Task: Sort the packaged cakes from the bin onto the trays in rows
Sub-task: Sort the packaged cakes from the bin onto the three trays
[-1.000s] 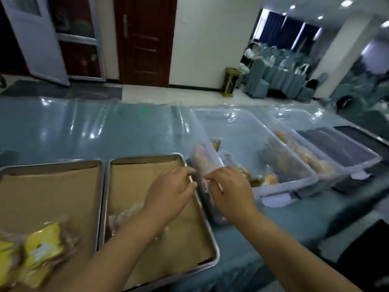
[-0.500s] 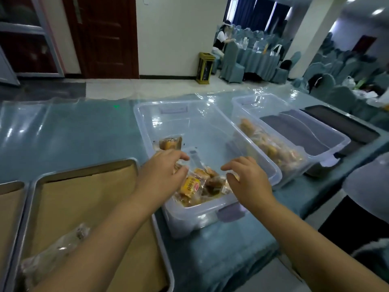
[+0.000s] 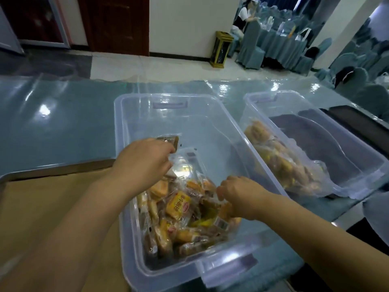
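Both of our hands were down inside the clear plastic bin (image 3: pixel 168 98), which stood on the blue tabletop (image 3: pixel 63 123) just beside the metal tray (image 3: pixel 52 167). The packaged cakes (image 3: pixel 179 205) lay heaped in the near end of that bin, yellow and brown in crinkled wrappers, while its far end was bare. One brown wrapped cake (image 3: pixel 169 140) sat apart from the heap, against the bin's left wall.

Our left hand (image 3: pixel 145 161) reached over the left rim with its fingers (image 3: pixel 168 165) curled, lying between that single cake and an empty-looking clear packet (image 3: pixel 185 163). We could not tell whether it had hold of either. Our right hand (image 3: pixel 240 197) was pressed into the heap's right side, fingers bent downward, and it seemed to pinch a wrapper among the cakes.

The tray's brown paper liner (image 3: pixel 42 203) showed beneath our left forearm. To the right stood a second clear bin (image 3: pixel 357 157), with a plastic bag of cakes (image 3: pixel 280 163) resting against its near wall.
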Demonstrator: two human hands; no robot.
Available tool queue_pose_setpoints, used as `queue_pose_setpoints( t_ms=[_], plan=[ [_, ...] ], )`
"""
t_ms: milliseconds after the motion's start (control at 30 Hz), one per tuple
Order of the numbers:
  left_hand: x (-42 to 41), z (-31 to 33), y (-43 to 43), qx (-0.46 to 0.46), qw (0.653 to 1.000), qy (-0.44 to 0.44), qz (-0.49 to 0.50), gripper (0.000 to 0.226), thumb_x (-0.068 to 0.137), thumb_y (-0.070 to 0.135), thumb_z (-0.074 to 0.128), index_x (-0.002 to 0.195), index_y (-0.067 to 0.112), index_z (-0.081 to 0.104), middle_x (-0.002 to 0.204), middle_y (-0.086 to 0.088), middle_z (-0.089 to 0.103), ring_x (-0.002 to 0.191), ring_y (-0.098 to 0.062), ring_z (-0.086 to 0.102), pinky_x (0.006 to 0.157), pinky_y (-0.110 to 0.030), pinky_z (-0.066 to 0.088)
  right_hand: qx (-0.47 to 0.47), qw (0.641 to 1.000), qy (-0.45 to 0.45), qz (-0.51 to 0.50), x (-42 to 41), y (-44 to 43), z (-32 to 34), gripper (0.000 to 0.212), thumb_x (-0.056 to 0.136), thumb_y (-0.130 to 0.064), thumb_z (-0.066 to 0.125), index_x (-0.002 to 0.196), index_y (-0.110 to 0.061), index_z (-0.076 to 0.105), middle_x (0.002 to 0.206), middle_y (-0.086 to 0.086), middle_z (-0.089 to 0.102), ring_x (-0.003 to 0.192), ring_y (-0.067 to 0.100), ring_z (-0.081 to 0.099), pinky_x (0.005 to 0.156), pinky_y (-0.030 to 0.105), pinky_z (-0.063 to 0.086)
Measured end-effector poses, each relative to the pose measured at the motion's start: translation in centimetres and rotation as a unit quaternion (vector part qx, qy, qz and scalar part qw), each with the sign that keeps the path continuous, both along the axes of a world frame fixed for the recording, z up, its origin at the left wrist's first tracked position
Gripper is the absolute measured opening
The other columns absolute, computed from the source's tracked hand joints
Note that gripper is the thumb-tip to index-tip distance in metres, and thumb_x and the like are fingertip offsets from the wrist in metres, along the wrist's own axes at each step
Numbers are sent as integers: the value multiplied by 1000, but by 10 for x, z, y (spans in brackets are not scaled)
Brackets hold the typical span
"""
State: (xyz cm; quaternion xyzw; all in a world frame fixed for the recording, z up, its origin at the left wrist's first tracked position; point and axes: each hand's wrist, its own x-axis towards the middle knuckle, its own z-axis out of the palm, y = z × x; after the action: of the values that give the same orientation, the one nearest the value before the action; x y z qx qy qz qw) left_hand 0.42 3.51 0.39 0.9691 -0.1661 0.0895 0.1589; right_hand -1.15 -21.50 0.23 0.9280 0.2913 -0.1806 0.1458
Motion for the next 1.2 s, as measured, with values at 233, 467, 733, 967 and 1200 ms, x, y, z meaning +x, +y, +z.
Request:
queue_pose_setpoints(
  t_ms=[233,467,733,967,1200],
  plan=[
    [5,-10,2,9,1000,20,14,26,87,39,51,109,27,61,104,4,65,95,-19,58,73,-36,50,108,988,-10,-107,53,-3,33,27,76,-33,66,66,-25,43,69,-9,49,67,15,48,49,24,31],
    [7,-15,3,8,999,22,28,21,86,38,52,100,26,61,96,4,66,86,-17,59,70,-36,51,73,984,-121,-104,93,25,-35,19,93,-31,51,89,-12,53,89,6,51,83,29,60,63,32,43],
    [6,-17,6,-8,998,6,64,25,85,44,48,100,28,61,89,7,65,81,-16,59,63,-32,48,41,985,60,-154,100,38,-89,68,86,-46,57,136,-13,25,122,16,49,106,35,56,83,40,45],
    [8,-18,5,9,996,-6,87,26,84,46,49,93,26,63,85,7,64,76,-15,58,55,-27,36,-147,989,30,10,91,55,-106,60,84,-55,51,130,-17,44,126,14,45,110,36,51,77,47,50],
    [7,-15,5,23,994,4,107,24,84,45,47,87,26,62,76,9,61,67,-10,54,51,-26,37,-31,996,55,-69,106,49,-84,34,92,-38,47,115,-16,56,116,9,54,97,26,58,75,34,43]
  ],
)
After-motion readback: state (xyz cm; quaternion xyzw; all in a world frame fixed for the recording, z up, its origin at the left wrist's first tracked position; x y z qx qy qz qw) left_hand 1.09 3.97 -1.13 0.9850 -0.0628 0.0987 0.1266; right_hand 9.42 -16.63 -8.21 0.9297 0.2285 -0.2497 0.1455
